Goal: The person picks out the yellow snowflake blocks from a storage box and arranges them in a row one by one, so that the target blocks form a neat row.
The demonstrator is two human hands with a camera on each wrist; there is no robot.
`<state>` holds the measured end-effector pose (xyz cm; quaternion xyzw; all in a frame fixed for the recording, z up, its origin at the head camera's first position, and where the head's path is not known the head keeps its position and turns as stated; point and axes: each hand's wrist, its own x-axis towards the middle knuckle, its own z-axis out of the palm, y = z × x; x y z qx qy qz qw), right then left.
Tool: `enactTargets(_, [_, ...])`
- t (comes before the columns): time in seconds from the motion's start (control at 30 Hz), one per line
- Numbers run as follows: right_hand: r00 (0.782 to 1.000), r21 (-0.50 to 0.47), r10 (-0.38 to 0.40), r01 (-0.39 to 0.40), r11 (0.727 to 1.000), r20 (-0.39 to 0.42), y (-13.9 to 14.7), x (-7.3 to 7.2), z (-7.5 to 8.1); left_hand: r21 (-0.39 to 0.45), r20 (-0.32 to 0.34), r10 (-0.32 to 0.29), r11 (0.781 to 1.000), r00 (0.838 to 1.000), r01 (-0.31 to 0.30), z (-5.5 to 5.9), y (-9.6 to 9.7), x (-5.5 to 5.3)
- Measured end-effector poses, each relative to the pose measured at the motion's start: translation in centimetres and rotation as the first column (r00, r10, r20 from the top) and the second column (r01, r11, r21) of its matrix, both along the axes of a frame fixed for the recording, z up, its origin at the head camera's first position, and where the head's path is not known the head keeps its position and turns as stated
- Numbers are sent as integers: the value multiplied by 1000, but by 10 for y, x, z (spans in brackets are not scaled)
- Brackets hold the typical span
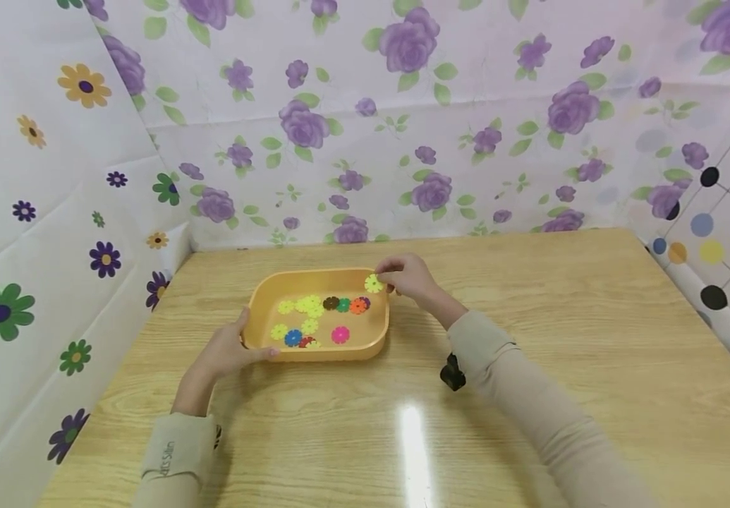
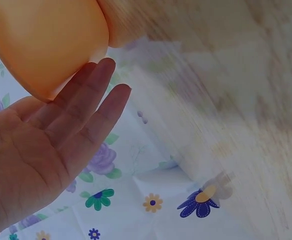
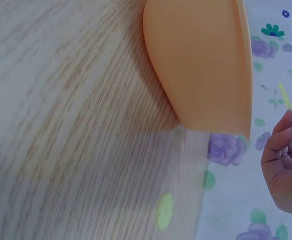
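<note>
A shallow orange plastic tray (image 1: 320, 355) sits on the table. My left hand (image 1: 228, 349) holds its front left corner, thumb over the rim; in the left wrist view the fingers (image 2: 93, 92) lie along the tray's outer wall (image 2: 51, 40). My right hand (image 1: 410, 276) pinches a yellow snowflake disc (image 1: 374, 283) between thumb and fingertips, at the tray's back right corner. The right wrist view has this disc (image 3: 285, 96) edge-on, above the rim. Several notched discs lie in the tray, mostly yellow, with a blue one (image 1: 293, 338), a pink one (image 1: 340, 334) and an orange one (image 1: 357, 305).
On the wooden table (image 1: 561, 339), a yellow disc (image 3: 164, 211) lies outside the tray in the right wrist view. A small black object (image 1: 453, 372) shows by the right sleeve. Flower-printed sheets (image 1: 365, 134) stand behind the table and at its left.
</note>
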<state>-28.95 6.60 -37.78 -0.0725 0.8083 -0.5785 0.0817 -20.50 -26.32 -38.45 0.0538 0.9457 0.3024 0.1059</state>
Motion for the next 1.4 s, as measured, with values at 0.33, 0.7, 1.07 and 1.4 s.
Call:
enactTargets(0.33, [998,11,-45,45,999,35,31,-5,-8,-16,16,10,1000,1000,-10,3,3,0])
enactTargets(0.7, [996,47,-82,79,996,48,62,-8,-18,-19,16,14,1000,1000,-13,4,2,0])
enactTargets(1.07, [994,163,-98,88,983,55,85,-8,-29,-17,-13,1,1000,1000,-1,1,-2,-3])
enactTargets(1.4, [987,276,-142,116,954,75,95,-9,-40,-15,-33,-8,1000,999,7,-1,-2,-2])
